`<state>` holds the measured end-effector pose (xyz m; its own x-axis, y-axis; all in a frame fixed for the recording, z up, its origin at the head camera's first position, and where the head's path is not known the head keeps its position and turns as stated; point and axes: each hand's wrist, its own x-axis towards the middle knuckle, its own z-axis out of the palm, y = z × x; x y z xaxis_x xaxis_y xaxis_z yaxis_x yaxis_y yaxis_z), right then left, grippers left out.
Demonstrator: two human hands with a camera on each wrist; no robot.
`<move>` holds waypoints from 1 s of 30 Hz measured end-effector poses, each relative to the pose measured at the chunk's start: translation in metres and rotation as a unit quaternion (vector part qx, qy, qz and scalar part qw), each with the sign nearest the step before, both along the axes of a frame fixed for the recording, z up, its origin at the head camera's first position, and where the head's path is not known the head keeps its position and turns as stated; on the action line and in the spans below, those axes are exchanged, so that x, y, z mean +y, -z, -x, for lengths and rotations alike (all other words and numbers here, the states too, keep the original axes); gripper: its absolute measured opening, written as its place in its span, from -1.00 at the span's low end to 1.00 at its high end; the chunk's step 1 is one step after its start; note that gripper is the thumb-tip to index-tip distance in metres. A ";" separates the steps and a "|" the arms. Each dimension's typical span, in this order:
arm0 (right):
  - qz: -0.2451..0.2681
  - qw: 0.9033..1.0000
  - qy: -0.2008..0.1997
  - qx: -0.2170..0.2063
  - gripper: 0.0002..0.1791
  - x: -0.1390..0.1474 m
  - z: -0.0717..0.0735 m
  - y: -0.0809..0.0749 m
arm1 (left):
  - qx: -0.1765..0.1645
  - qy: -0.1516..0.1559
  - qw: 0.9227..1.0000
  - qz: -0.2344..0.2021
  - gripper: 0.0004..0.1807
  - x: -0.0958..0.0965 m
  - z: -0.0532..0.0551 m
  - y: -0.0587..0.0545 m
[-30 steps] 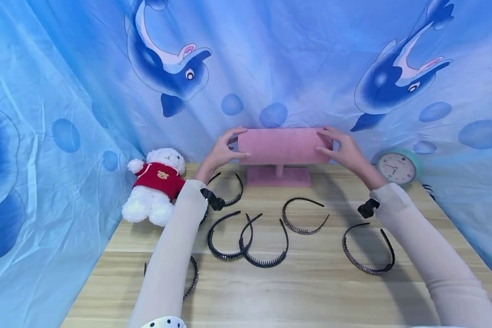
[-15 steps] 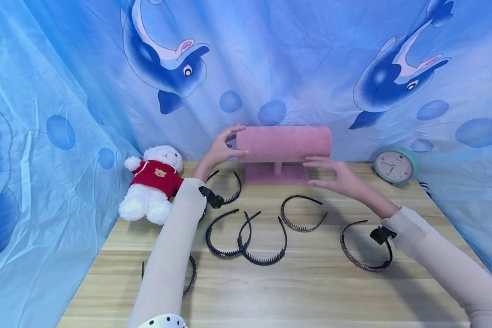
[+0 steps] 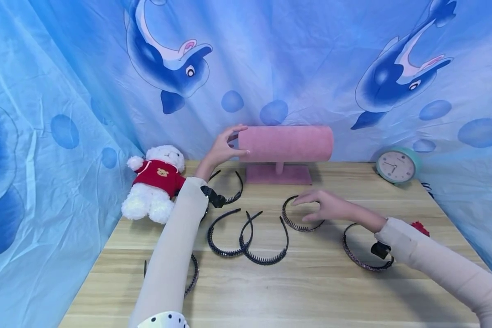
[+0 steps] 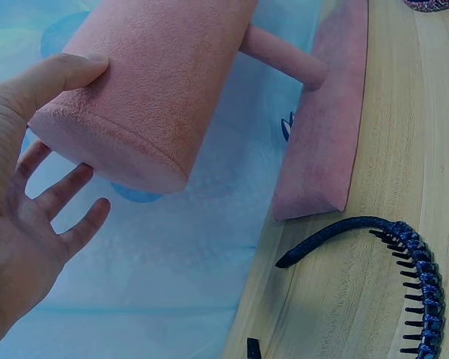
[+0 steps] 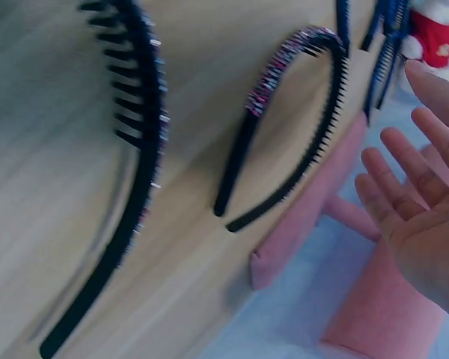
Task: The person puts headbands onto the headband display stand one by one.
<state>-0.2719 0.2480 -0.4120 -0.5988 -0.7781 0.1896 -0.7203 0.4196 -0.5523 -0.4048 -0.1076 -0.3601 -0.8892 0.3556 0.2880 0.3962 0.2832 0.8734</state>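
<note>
Nearest the person, a dark toothed headband (image 3: 194, 279) lies partly hidden under the left arm's cream sleeve (image 3: 164, 264), near the left edge of the pale wood-grain tabletop (image 3: 291, 296). Well to the right, a dark headband flecked with glitter (image 3: 365, 265) lies partly under the right forearm. Between them, two black comb-toothed headbands (image 3: 264, 262) overlap.

Beyond the pair, the right hand (image 3: 332, 206) hangs over a thin, curved, glitter-speckled dark headband (image 3: 288, 221), hiding part of its right side in the head view. The fingers are loosely extended, the thumb spread from them; the right wrist view shows hand and headband apart. A strip of wood separates this headband from the stand behind.

Farther off, the left hand (image 3: 219, 150) grips the left end of a pink plush cylinder on a T-shaped stand (image 3: 287, 143): thumb pressed on the side, with three fingers fanned apart by the flat end. The stand's rectangular base sits near the table's back edge, a dark blue toothed headband (image 4: 428, 299) just beside its left corner.

A white plush bear in a red sweater (image 3: 157, 177) sits left of the left wrist; a round mint-green clock (image 3: 397, 167) stands well right of the stand. A blue dolphin-print curtain (image 3: 303, 59) rises behind.
</note>
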 end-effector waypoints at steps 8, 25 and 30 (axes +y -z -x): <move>-0.022 0.997 -0.026 -0.065 -0.49 -0.002 -0.004 0.015 | -0.016 0.016 1.000 -0.014 -0.09 0.003 -0.006 -0.004; -0.018 0.990 -0.039 -0.131 -0.38 -0.007 -0.005 0.029 | 0.018 0.003 1.000 -0.012 -0.14 0.001 0.000 0.005; -0.039 0.989 -0.021 -0.139 -0.33 -0.009 -0.008 0.029 | 0.015 0.005 1.000 -0.010 -0.14 0.002 -0.001 0.004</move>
